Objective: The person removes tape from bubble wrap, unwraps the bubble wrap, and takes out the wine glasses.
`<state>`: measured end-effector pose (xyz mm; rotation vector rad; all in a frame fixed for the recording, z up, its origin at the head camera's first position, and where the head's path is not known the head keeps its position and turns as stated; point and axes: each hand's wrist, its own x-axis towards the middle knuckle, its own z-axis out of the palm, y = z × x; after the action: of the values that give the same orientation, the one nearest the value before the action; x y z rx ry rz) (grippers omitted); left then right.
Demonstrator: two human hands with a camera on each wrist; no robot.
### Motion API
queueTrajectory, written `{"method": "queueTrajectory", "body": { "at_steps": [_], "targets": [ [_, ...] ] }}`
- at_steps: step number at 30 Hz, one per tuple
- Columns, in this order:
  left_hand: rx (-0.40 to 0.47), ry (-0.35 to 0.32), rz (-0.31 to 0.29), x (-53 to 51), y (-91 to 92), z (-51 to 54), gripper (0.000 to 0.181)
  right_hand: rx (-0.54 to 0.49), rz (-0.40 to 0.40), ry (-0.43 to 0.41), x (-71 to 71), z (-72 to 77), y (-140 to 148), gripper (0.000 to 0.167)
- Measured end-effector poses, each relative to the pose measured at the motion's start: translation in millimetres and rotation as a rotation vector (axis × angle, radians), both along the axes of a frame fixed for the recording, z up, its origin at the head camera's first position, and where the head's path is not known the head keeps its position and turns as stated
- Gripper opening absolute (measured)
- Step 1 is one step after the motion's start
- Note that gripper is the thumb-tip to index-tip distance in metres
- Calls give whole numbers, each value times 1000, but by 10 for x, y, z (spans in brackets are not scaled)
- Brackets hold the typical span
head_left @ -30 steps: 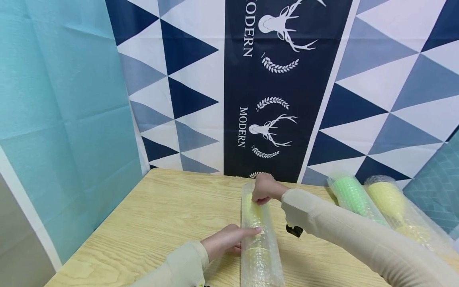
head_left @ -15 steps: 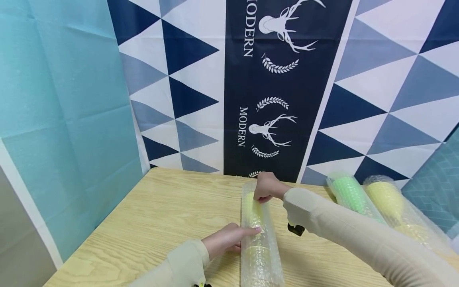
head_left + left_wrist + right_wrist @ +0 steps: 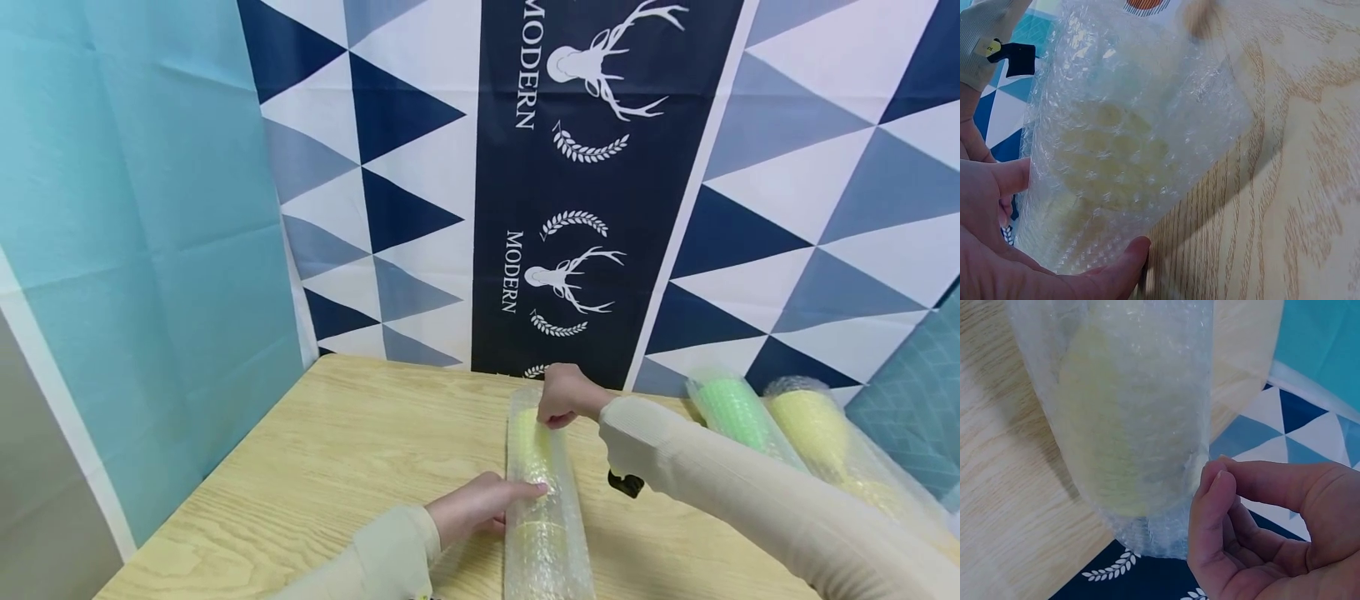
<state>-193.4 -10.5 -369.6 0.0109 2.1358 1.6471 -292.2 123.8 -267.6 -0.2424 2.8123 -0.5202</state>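
Note:
A long bundle of clear bubble wrap lies on the table with a yellow object inside, whose kind is blurred by the wrap. My left hand grips its near-middle part from the left, thumb over the top and other fingers low at the side, partly hidden. Toward the bundle's far end, my right hand has its fingers curled; in the right wrist view its thumb and forefinger pinch the edge of the wrap. The yellow object's rounded end shows there. In the left wrist view the near end of the wrap is loose and flared.
Two more bubble-wrapped things lie on the right of the wooden table: a green one and a yellow one. Behind stands a patterned cloth backdrop; a teal sheet hangs at the left.
The head view has shifted slightly. My right hand has moved a little to the right along the wrap's edge; the left hand keeps its grip in nearly the same place.

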Motion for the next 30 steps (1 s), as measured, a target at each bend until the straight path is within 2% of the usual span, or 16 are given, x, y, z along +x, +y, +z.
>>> {"method": "queueTrajectory", "body": {
  "at_steps": [10,14,18,26,30],
  "targets": [
    [1,12,10,32,49,-51,41,16,19,32,26,-14,101,37],
    [1,13,6,41,50,-39,42,24,38,44,25,-22,144,37],
    [-5,6,-3,37,39,-28,43,4,21,30,16,-42,173,34],
    [9,10,0,26,34,-5,42,53,26,53,-7,-64,262,32],
    [13,8,11,35,35,6,42,-17,-24,21,-37,-87,342,30]
  ]
}}
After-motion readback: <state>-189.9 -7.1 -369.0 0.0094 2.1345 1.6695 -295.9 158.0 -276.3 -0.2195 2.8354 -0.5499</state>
